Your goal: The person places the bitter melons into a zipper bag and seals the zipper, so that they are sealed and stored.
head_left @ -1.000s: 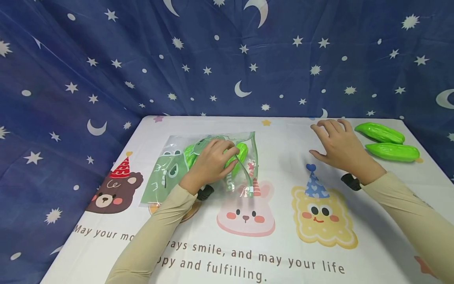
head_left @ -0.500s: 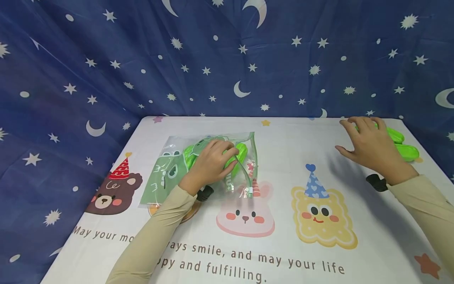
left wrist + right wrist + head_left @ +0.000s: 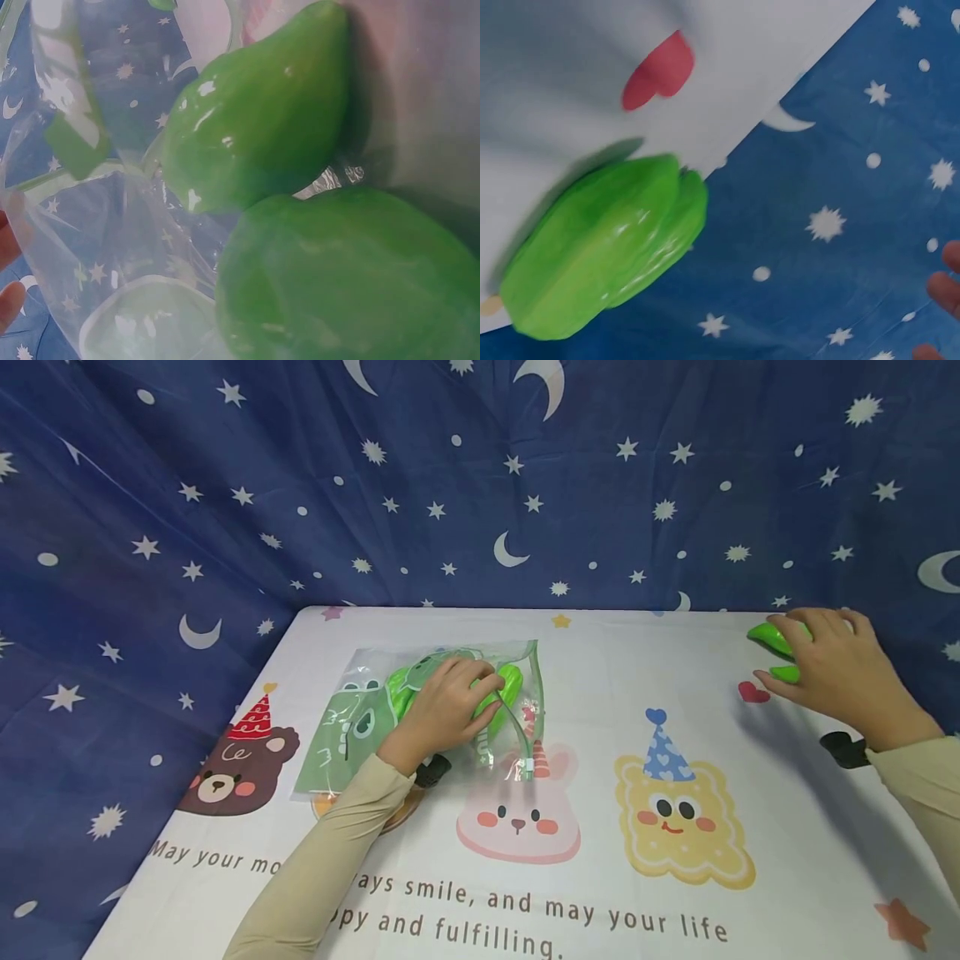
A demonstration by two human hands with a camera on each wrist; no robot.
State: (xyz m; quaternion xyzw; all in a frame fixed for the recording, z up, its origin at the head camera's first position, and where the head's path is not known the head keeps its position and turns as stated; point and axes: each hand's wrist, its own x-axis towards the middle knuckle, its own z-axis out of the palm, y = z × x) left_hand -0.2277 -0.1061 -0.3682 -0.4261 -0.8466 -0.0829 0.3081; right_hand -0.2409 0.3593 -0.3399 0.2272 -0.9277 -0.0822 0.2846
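Green and transparent, a plastic bag (image 3: 348, 731) lies leftward on the counter (image 3: 600, 668), bright green vegetables (image 3: 512, 682) inside; fingers of the left hand (image 3: 450, 700) pinch its rim. Far right, the right hand (image 3: 843, 672), fingers parted, hovers by two loose vegetables (image 3: 592, 247).

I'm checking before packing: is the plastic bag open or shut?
Open: the plastic bag has its two green edges apart, one pinched by the left hand.
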